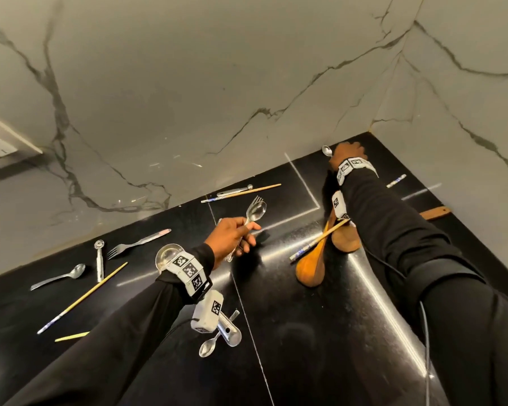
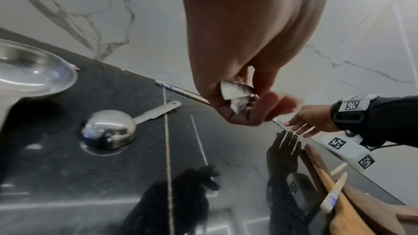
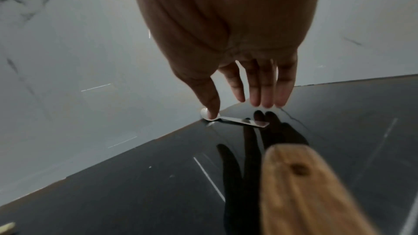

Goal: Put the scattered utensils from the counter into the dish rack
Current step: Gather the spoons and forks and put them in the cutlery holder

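My left hand [image 1: 244,235] hovers over the middle of the black counter [image 1: 305,332] and grips the handles of a steel spoon and fork [image 1: 255,210], their heads pointing up and away. The handle ends [image 2: 235,92] show inside its curled fingers. My right hand [image 1: 346,149] reaches into the far back corner by the wall. There its fingers [image 3: 267,96] are straight and the thumb touches the bowl of a small steel spoon [image 3: 244,121] lying on the counter. No dish rack is in view.
Left on the counter lie a fork [image 1: 129,247], a spoon [image 1: 62,275], a measuring spoon [image 1: 99,259] and chopsticks [image 1: 82,297]. Two wooden spoons [image 1: 314,259] with a chopstick across them lie under my right arm. Measuring cups [image 1: 167,254] and a spoon [image 1: 208,345] sit near my left wrist.
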